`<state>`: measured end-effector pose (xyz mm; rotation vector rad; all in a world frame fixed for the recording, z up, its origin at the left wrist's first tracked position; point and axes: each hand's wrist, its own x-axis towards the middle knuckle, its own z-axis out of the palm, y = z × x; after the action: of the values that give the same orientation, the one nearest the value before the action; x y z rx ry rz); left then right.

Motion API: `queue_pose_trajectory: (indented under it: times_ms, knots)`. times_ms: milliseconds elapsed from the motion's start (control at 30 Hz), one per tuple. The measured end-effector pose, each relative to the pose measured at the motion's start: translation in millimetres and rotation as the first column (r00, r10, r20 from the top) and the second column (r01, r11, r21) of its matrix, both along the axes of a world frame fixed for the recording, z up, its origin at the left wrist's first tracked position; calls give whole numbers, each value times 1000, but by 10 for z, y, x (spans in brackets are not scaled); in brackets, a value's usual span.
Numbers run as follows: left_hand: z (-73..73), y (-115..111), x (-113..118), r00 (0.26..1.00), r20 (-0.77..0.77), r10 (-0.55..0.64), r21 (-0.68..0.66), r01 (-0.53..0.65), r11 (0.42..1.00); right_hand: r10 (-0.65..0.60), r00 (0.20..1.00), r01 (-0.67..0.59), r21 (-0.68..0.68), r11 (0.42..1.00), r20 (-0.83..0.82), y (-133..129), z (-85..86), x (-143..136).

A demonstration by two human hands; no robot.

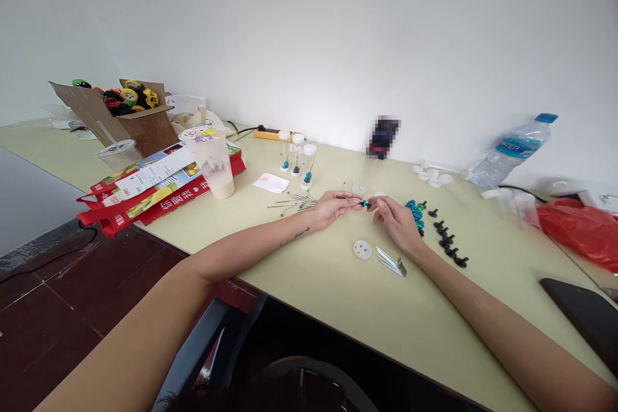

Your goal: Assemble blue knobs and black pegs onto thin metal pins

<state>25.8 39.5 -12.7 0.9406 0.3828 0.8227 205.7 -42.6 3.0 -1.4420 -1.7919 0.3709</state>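
Observation:
My left hand [334, 208] and my right hand [396, 221] meet over the table, their fingertips pinched on a small blue-and-black part [365, 204]. The left fingers are at its blue end and the right fingers at its black end; fingertips hide much of it. Near my right wrist lie a cluster of shiny blue pieces [414, 214] and a row of black stemmed pieces [447, 241]. A white disc with holes [362, 250] and several thin metal rods [391, 262] lie closer to me. Loose thin metal pieces [302, 201] are beside my left hand.
Three clear tubes [308, 167] with white caps stand behind my left hand. White discs [431, 175] lie near the wall. Left are a drink cup [212, 164], a red box [168, 196] and a carton of toys [140, 125]; right, a water bottle [514, 148] and a red bag [579, 228].

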Motion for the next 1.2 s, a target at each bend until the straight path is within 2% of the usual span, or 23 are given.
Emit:
queue_pose_trajectory:
  times_ms: [1200]
  knots:
    - [67,-51,-4,999,-22,28,-47,-29,998,-12,1000,13,59,998,-16,16,-52,30]
